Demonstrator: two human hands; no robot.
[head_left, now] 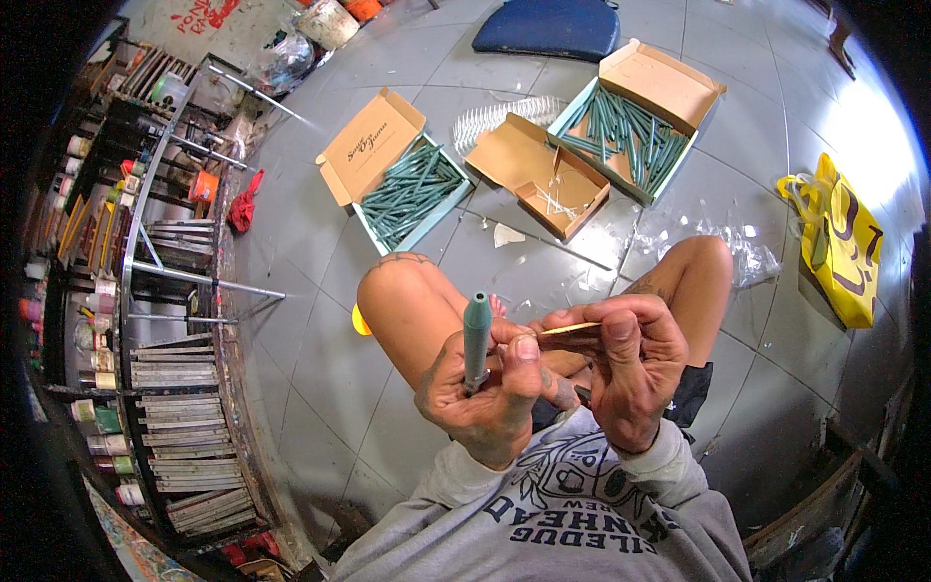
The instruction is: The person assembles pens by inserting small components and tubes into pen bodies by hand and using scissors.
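My left hand (482,393) is closed round a green pen (476,335), which stands nearly upright with its tapered tip up. The left thumb and forefinger also reach to the near end of a thin flat strip with a yellow edge (574,329). On its other side my right hand (635,364) pinches this strip between thumb and fingers. What the strip is I cannot make out. Beyond my knees lie an open box of green pens (412,189) on the left and a second one (626,136) on the right. A small brown box (562,199) with thin white sticks lies between them.
Clear plastic wrapping (727,250) is spread on the grey tiled floor near my right knee. A yellow bag (839,247) sits at the far right. Dark blue padding (548,27) lies at the back. Along the left stands a metal rack (145,233) with jars and stacked frames.
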